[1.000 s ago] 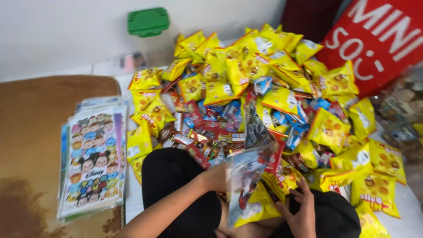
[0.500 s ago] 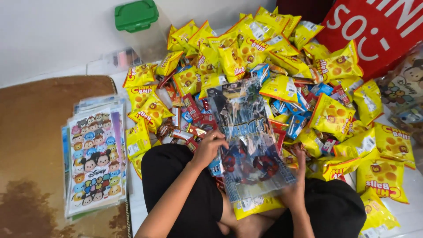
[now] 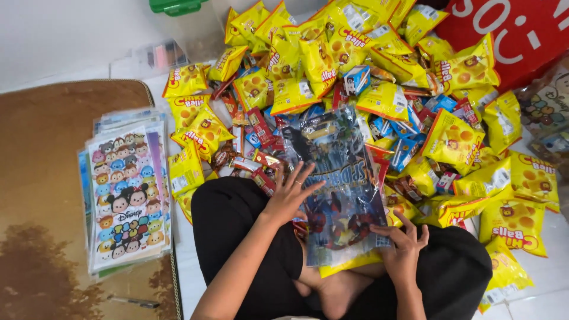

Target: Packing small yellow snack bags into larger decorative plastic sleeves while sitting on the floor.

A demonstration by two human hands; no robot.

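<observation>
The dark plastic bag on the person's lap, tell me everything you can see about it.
The dark plastic bag is a flat, glossy, see-through printed bag with blue, black and red comic-style artwork. It looks filled, with a yellow packet showing near its top and a yellow edge sticking out below. It lies lengthwise across the person's lap, its top end over the snack pile. The left hand rests spread on its left edge; the right hand presses its lower right corner.
</observation>
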